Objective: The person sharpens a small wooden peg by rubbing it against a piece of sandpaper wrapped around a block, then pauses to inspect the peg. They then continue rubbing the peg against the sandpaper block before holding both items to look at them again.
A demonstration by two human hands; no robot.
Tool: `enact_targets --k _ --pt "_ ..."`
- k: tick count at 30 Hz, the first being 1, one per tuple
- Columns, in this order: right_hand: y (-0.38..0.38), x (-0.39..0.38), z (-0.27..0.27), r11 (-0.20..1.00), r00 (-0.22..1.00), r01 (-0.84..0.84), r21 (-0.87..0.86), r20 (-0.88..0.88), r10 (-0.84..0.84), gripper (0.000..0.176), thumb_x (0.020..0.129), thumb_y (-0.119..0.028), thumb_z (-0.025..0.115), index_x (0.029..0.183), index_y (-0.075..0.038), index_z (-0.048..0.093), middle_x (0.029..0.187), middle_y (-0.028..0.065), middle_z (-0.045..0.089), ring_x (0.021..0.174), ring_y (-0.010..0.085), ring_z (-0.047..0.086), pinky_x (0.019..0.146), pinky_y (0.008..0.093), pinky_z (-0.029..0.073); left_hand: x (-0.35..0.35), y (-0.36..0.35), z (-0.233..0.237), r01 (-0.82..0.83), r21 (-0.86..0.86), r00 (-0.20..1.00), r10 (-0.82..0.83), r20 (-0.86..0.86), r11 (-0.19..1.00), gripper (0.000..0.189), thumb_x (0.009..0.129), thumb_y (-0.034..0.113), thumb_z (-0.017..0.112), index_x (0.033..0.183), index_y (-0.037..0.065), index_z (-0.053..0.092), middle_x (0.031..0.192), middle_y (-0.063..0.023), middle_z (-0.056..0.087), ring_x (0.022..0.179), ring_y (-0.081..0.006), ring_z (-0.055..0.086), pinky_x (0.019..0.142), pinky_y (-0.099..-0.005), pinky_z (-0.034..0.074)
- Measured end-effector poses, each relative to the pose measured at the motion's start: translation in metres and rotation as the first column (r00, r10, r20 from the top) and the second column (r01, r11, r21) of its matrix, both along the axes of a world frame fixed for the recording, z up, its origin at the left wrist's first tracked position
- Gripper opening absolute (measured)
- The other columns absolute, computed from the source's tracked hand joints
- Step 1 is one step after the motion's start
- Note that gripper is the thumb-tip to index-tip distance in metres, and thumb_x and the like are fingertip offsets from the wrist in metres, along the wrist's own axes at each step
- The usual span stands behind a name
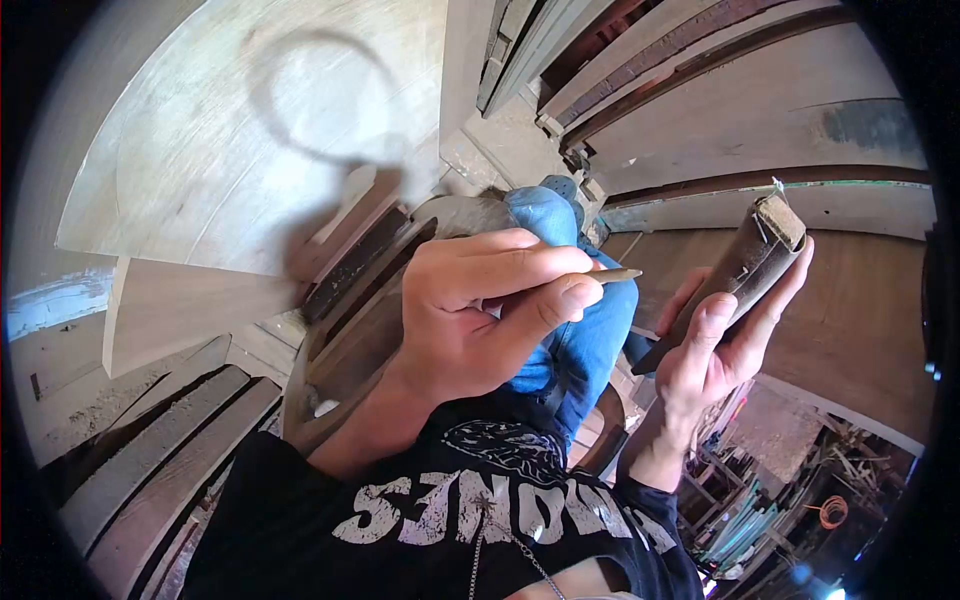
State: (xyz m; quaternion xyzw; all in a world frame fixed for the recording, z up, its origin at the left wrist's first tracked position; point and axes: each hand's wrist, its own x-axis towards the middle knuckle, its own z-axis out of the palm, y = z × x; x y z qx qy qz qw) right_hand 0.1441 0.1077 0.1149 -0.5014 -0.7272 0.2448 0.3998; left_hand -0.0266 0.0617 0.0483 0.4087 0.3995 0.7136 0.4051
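My left hand (480, 310) is raised in front of my chest, pinching a slim pointed wooden stick (620, 275) between thumb and fingers. The stick's tip points right, and its other end is hidden in the hand. My right hand (715, 350) grips a sandpaper-wrapped block (755, 255) from below and the side, its thumb along the near face. Dark brown sheet covers the block, while its pale, rough end shows at the top with a few loose fibres. A gap separates the stick's tip from the block.
A large pale board with a curved edge (230, 150) stands at upper left. Stacked timber slats (160, 470) lie at lower left. A wide brown panel (830, 290) is at right, with cluttered sticks and an orange coil (832, 512) below. My jeans-clad leg (590, 330) is beneath my hands.
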Motion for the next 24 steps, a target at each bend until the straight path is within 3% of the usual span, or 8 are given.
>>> enact_targets --k 1,4,12,14,15,16,18,24 --pt "-0.001 0.000 0.000 1.000 0.999 -0.001 -0.014 -0.042 0.000 0.085 0.100 -0.036 0.060 0.160 -0.001 0.010 0.076 0.0048 0.059 0.052 0.0076 0.049 0.046 0.0227 0.039 0.001 0.000 0.000 0.000 -0.001 1.000 0.000 -0.001 1.000 0.012 0.087 0.004 0.075 0.096 -0.003 0.075 0.066 -0.0055 0.061 0.055 -0.0091 0.055 0.051 -0.0239 0.040" --pt "-0.003 0.001 -0.002 0.999 0.999 -0.025 -0.025 -0.045 0.024 0.086 0.100 -0.036 0.061 0.160 0.000 0.011 0.074 0.0045 0.060 0.052 0.0079 0.049 0.048 0.0228 0.040 0.000 -0.001 0.000 0.006 -0.011 1.000 -0.006 -0.009 1.000 0.012 0.087 0.004 0.074 0.097 -0.003 0.075 0.066 -0.0054 0.062 0.055 -0.0080 0.053 0.050 -0.0233 0.039" --pt "-0.009 0.011 -0.010 0.998 0.999 -0.051 -0.034 -0.018 0.050 0.082 0.098 -0.028 0.063 0.158 0.005 0.017 0.091 0.0115 0.070 0.056 0.0073 0.054 0.053 0.0221 0.043 0.001 -0.002 0.002 0.045 -0.036 0.997 -0.043 0.057 0.998 0.013 0.089 0.003 0.073 0.099 -0.005 0.074 0.066 -0.0048 0.061 0.056 -0.0054 0.051 0.050 -0.0226 0.037" --pt "-0.010 0.012 -0.009 0.996 0.998 -0.056 -0.063 0.014 0.057 0.081 0.098 -0.027 0.063 0.157 0.006 0.018 0.109 0.0184 0.070 0.070 0.0120 0.064 0.065 0.0254 0.050 0.000 -0.003 0.001 0.051 -0.040 0.997 -0.048 0.060 0.998 0.013 0.089 0.003 0.073 0.099 -0.005 0.074 0.066 -0.0048 0.061 0.056 -0.0055 0.050 0.050 -0.0227 0.037" --pt "-0.005 0.019 -0.014 0.996 0.994 -0.085 0.021 0.076 0.083 0.081 0.097 -0.025 0.063 0.157 0.008 0.019 0.124 0.0243 0.066 0.095 0.0212 0.069 0.083 0.0302 0.053 0.000 -0.003 0.001 0.057 -0.044 0.997 -0.054 0.062 0.997 0.013 0.090 0.003 0.073 0.100 -0.005 0.074 0.066 -0.0047 0.061 0.055 -0.0055 0.050 0.050 -0.0228 0.037" --pt "-0.004 0.019 -0.013 0.996 0.994 -0.084 0.020 0.076 0.082 0.081 0.097 -0.025 0.063 0.157 0.008 0.019 0.124 0.0243 0.066 0.095 0.0212 0.069 0.083 0.0302 0.053 0.000 -0.003 0.002 0.057 -0.045 0.997 -0.055 0.062 0.997 0.013 0.090 0.003 0.073 0.100 -0.005 0.074 0.066 -0.0047 0.061 0.055 -0.0055 0.050 0.050 -0.0228 0.037" --pt "-0.004 0.018 -0.012 0.992 0.968 -0.123 0.033 0.224 0.113 0.083 0.102 -0.041 0.056 0.161 -0.006 0.010 0.075 0.0060 0.057 0.053 0.0082 0.047 0.048 0.0217 0.036 -0.002 -0.003 0.004 0.073 -0.052 0.996 -0.070 0.060 0.996 0.013 0.090 0.003 0.072 0.099 -0.005 0.074 0.066 -0.0053 0.062 0.056 -0.0060 0.053 0.050 -0.0224 0.039" --pt "-0.007 0.018 -0.011 0.994 0.963 -0.109 -0.001 0.249 0.106 0.084 0.102 -0.040 0.058 0.161 -0.006 0.010 0.077 0.0061 0.058 0.054 0.0078 0.047 0.049 0.0210 0.036 0.000 -0.002 0.005 0.078 -0.056 0.991 -0.071 0.112 0.995 0.011 0.092 0.003 0.070 0.098 -0.006 0.073 0.066 -0.0069 0.065 0.059 -0.0070 0.060 0.052 -0.0219 0.044"
